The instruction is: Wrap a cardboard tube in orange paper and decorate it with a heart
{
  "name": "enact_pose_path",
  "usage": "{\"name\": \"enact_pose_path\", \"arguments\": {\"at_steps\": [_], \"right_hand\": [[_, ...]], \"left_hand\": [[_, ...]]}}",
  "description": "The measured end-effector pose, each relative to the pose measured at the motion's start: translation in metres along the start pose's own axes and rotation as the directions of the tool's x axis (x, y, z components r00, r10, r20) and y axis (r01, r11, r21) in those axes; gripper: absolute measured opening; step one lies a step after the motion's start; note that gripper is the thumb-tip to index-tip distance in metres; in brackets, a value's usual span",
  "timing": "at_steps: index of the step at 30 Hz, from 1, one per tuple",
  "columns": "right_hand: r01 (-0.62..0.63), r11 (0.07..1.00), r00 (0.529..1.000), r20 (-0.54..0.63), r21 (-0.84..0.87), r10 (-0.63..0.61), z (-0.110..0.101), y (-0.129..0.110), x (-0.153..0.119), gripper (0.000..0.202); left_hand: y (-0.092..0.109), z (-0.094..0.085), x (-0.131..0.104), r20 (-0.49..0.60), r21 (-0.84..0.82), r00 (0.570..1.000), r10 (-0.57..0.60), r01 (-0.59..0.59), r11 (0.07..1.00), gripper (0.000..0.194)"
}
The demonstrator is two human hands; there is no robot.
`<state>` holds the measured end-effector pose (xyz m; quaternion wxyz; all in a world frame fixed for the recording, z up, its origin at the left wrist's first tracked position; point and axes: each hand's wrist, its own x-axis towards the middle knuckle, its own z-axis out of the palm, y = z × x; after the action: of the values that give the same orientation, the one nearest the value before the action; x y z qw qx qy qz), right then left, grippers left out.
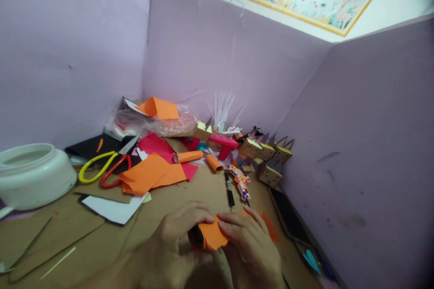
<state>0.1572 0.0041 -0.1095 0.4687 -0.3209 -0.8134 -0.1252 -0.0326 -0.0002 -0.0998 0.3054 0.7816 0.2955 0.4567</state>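
Observation:
An orange paper-covered tube (213,234) is held between both hands low in the middle of the view, its dark open end facing left. My left hand (179,230) curls round the open end, thumb below and fingers above. My right hand (251,244) presses its fingers on the orange paper from the right. A flap of orange paper (269,226) shows behind the right hand. Just beyond the hands lie a black marker (229,189) and a colourful patterned paper shape (240,183). Two more orange rolls, a longer one (190,156) and a shorter one (214,163), lie farther back.
Scissors (105,169) with yellow and red handles lie left beside orange paper sheets (152,176). A white pot (37,176) stands at far left. Several small yellow boxes (269,174) sit at the right back. A dark phone-like slab (290,214) rests along the right wall.

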Motion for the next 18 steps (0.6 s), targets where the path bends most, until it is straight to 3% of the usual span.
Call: {"name": "enact_pose_path", "arguments": {"at_steps": [2,4,6,8,9,11,12,13,15,17,18], "right_hand": [[0.084,0.995,0.992,0.097,-0.062,-0.077,-0.003,-0.001,0.005,0.026],[0.14,0.981,0.982,0.145,-0.131,-0.12,-0.011,-0.001,0.007,0.029],[0.104,0.977,0.994,0.063,-0.184,-0.094,-0.02,-0.002,0.007,0.034],[0.031,0.987,0.995,-0.09,-0.159,-0.046,-0.029,-0.004,0.003,0.038],[-0.019,0.994,0.989,-0.148,-0.106,0.003,-0.031,-0.006,0.0,0.038],[-0.192,0.98,0.963,-0.185,0.043,0.197,-0.031,-0.009,-0.004,0.033],[-0.333,0.934,0.924,-0.153,0.127,0.35,-0.029,-0.011,-0.005,0.028],[-0.487,0.848,0.854,-0.09,0.208,0.512,-0.025,-0.013,-0.005,0.023],[-0.733,0.59,0.652,0.102,0.338,0.752,-0.015,-0.015,-0.004,0.024],[-0.847,0.366,0.486,0.281,0.386,0.828,-0.006,-0.016,-0.001,0.036],[-0.869,0.299,0.437,0.328,0.393,0.838,-0.002,-0.015,0.0,0.04]], "left_hand": [[-0.002,0.001,0.001,0.019,-0.06,0.998,-0.064,0.065,0.996,0.029],[-0.005,0.003,0.003,0.027,-0.19,0.98,-0.198,0.2,0.961,0.022],[-0.009,0.003,0.006,0.019,-0.374,0.923,-0.383,0.362,0.854,0.029],[-0.013,0.002,0.008,0.0,-0.561,0.838,-0.546,0.451,0.694,0.041],[-0.015,0.001,0.009,-0.008,-0.64,0.805,-0.593,0.451,0.622,0.044],[-0.018,0.001,0.011,-0.018,-0.748,0.78,-0.626,0.404,0.526,0.047],[-0.019,0.001,0.011,-0.012,-0.777,0.78,-0.625,0.386,0.496,0.047],[-0.02,0.001,0.011,0.004,-0.791,0.783,-0.622,0.383,0.477,0.047],[-0.021,0.003,0.01,0.054,-0.784,0.781,-0.622,0.419,0.458,0.045],[-0.02,0.005,0.009,0.091,-0.748,0.779,-0.621,0.465,0.474,0.041],[-0.019,0.005,0.009,0.101,-0.722,0.783,-0.613,0.482,0.496,0.04]]}}
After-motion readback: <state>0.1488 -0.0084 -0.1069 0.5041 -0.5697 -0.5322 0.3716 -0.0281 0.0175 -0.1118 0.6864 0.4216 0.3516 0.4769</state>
